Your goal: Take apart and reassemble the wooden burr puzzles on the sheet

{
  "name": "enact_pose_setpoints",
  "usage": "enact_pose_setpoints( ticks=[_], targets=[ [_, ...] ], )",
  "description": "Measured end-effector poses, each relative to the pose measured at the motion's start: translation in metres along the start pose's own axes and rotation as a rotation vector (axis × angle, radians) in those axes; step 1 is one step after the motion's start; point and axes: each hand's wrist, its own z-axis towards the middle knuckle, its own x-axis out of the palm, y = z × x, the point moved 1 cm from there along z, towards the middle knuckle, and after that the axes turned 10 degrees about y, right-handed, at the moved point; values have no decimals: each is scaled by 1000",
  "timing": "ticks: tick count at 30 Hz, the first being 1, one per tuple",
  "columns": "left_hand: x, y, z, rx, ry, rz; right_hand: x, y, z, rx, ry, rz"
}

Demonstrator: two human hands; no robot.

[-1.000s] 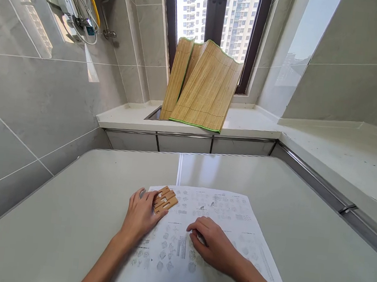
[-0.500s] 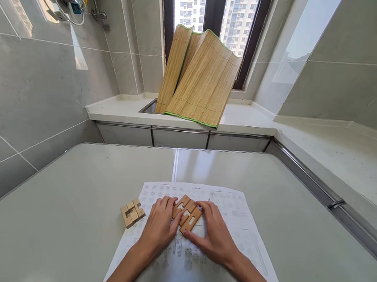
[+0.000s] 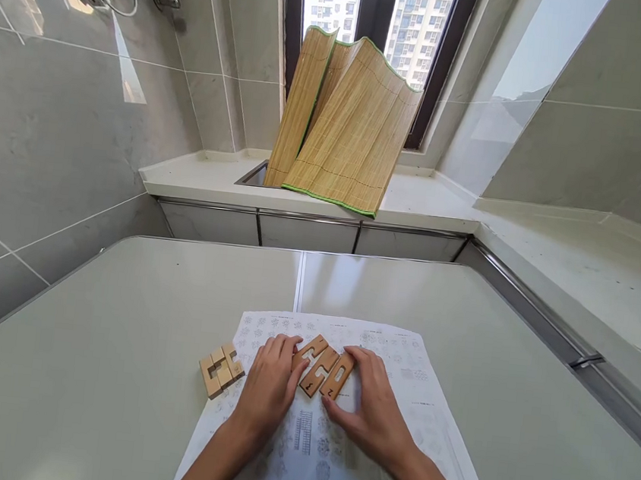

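Three flat wooden puzzle pieces with cut-out slots lie side by side on a printed sheet [image 3: 381, 430]. My left hand [image 3: 269, 383] grips the left wooden piece [image 3: 315, 346] between thumb and fingers, hiding part of it. The middle wooden piece [image 3: 319, 371] lies between my hands, a dark mark on its lower end. With thumb and forefinger at its two ends, my right hand [image 3: 375, 398] holds the right wooden piece [image 3: 338, 374], which has a long slot. Left of my left hand sits a paler block assembly [image 3: 220, 369] of interlocked wooden pieces, at the sheet's edge.
The sheet lies on a pale table [image 3: 83, 368] with a seam down its middle. Beyond the table, a folded bamboo mat [image 3: 354, 137] leans by the window on a white ledge [image 3: 201, 178]. Tiled walls stand on both sides.
The wooden pieces have spread apart; my right hand has shifted slightly right with the right piece, and a gap shows between the left and middle pieces. The head view has moved a little.
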Motion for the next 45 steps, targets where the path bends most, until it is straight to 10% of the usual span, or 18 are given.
enact_pose_setpoints(
  ticks=[18, 30, 45],
  targets=[
    [5, -17, -11, 182, -18, 64, -15, -1, 1, 263, -226, 344],
    [-2, -36, -13, -261, 319, -1040, -24, -5, 6, 187, -20, 1235],
    [6, -30, -11, -403, 341, -1412, -28, -6, 6, 99, 135, 1277]
  ],
)
